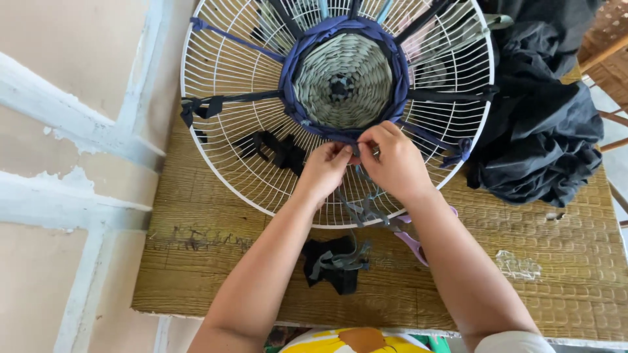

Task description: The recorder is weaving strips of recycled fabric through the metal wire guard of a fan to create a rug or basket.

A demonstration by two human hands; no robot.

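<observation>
Two hands, left hand (325, 167) and right hand (392, 160), pinch a blue fabric strip (340, 134) on a white fan guard (222, 78); only its centre is woven.

We see white wire fan guard (229, 131) flat on bench | blue fabric strip (340, 134) woven round grey-green centre (343, 78)
</observation>
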